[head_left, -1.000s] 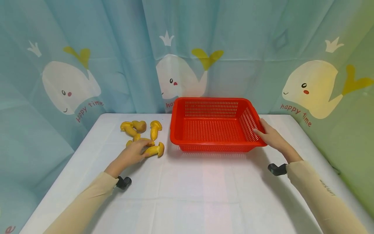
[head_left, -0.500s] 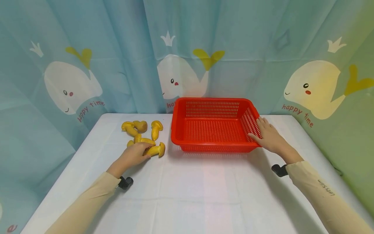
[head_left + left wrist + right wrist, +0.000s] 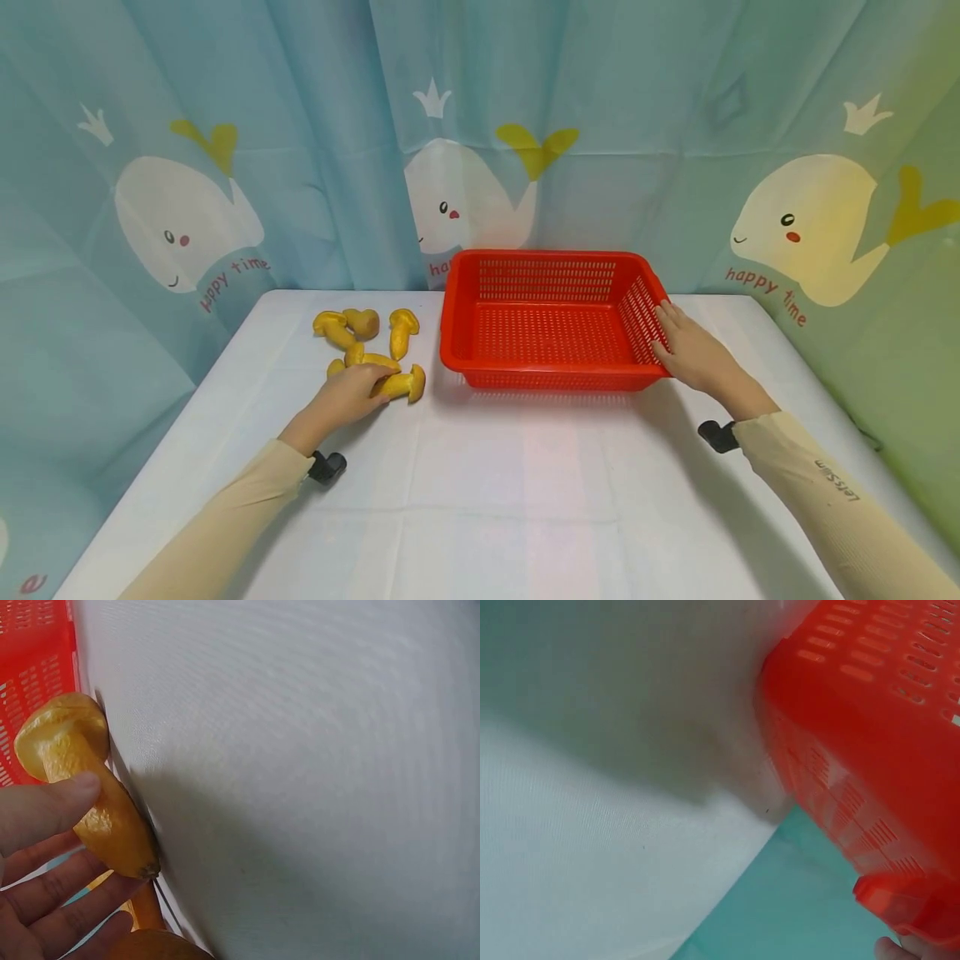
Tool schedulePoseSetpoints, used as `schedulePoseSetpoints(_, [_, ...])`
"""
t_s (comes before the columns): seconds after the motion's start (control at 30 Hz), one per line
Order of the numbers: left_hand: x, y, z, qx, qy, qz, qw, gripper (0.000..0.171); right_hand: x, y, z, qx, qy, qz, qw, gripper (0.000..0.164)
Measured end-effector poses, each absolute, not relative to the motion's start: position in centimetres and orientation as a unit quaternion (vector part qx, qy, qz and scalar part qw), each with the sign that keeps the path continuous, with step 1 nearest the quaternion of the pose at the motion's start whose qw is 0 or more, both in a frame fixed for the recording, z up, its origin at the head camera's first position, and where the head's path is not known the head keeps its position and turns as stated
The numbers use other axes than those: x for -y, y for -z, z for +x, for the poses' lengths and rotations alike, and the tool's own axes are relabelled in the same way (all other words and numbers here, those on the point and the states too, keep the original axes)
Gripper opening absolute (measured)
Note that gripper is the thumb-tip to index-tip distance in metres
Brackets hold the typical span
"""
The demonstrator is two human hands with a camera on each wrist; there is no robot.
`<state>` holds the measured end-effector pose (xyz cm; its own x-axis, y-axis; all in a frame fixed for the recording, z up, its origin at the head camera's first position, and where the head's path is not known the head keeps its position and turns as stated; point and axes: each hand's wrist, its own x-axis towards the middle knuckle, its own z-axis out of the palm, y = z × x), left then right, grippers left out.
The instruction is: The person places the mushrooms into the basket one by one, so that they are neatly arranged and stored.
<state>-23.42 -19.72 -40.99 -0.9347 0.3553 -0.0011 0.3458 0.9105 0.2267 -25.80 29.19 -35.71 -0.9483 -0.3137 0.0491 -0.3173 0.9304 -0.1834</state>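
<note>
My left hand pinches a yellow toy mushroom by its stem on the tabletop. Seen from the left wrist, the thumb lies across the stem, and the other fingers are on the far side. Around that hand lie several more yellow mushrooms, one partly covered by it. A red plastic basket stands to the right of them. On its right rim rests my right hand, with straight fingers and the thumb at the near corner. In the right wrist view only fingertips show beside the basket.
A brownish, rounded piece lies among the mushrooms at the back left. The white-covered table ends at a blue curtain with whale prints, close behind the basket. Green cloth hangs along the right side.
The right hand's fingers have straightened on the basket rim, and its thumb swung out, then back nearer the corner. The left hand stays at the same mushroom, hardly moving.
</note>
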Motion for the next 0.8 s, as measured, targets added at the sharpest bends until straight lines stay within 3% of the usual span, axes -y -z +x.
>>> schedulePoseSetpoints(0.8, [19.76, 40.94, -23.82, -0.958, -0.186, 0.216, 0.037, 0.039, -29.22, 35.50, -26.04, 0.980, -0.084, 0.182, -0.016, 0.069])
